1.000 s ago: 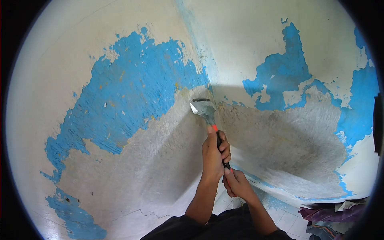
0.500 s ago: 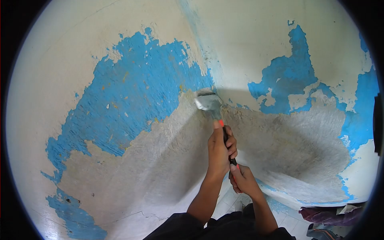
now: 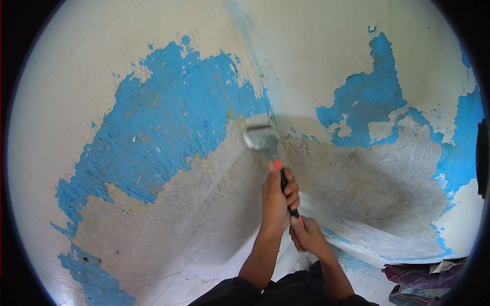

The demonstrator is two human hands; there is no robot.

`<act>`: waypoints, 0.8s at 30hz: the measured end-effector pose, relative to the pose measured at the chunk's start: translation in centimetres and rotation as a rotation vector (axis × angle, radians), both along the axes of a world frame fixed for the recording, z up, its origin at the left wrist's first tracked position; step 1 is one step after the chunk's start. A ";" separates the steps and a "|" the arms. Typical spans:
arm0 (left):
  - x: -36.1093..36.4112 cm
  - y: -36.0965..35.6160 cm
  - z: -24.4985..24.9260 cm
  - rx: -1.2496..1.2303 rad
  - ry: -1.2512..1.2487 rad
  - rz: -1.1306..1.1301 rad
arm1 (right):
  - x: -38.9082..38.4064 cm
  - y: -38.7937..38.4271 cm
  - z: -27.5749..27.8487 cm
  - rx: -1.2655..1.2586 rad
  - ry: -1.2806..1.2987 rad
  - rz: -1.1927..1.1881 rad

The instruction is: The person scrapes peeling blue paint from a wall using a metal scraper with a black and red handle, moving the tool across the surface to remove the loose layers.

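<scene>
A scraper (image 3: pixel 263 138) with a wide metal head and a black-and-red handle lies against the wall near the corner, its head over bare grey plaster just below the blue paint (image 3: pixel 168 112). Wrapped round the upper handle, close under the metal head, is my left hand (image 3: pixel 278 199). Lower down, my right hand (image 3: pixel 308 234) grips the handle's end. Grey plaster (image 3: pixel 204 204) shows around and below the head. The blade's edge is blurred.
On the right wall (image 3: pixel 326 61), blue patches (image 3: pixel 367 102) and cream paint border grey plaster. Dark purple cloth (image 3: pixel 413 275) lies at the lower right by the tiled floor (image 3: pixel 365 285). A dark object (image 3: pixel 481 158) stands at the far right edge.
The scraper's head and both my hands have moved slightly down and to the left. Both hands keep their hold on the handle.
</scene>
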State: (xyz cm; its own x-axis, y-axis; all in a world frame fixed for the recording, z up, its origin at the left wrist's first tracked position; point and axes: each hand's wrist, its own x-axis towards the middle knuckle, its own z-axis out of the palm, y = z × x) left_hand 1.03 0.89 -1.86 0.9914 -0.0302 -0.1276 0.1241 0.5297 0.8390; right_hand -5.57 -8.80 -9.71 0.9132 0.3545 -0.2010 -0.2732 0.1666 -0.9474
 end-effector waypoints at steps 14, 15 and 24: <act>0.8 -0.7 2.2 0.026 -0.068 0.010 | 1.2 -0.8 1.1 0.035 0.036 -0.025; 0.2 -0.4 1.6 0.004 -0.047 0.020 | 0.8 -0.8 1.3 -0.002 0.008 -0.026; 1.0 -0.7 2.9 0.045 -0.086 0.006 | 2.0 -1.0 1.3 0.083 0.010 0.052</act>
State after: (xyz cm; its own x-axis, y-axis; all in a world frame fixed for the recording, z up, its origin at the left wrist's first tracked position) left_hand 2.07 0.20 1.05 0.9989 -0.0200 -0.0434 0.0477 0.4914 0.8696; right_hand -3.59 -9.83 -8.41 0.8913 0.4170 -0.1781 -0.2930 0.2300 -0.9280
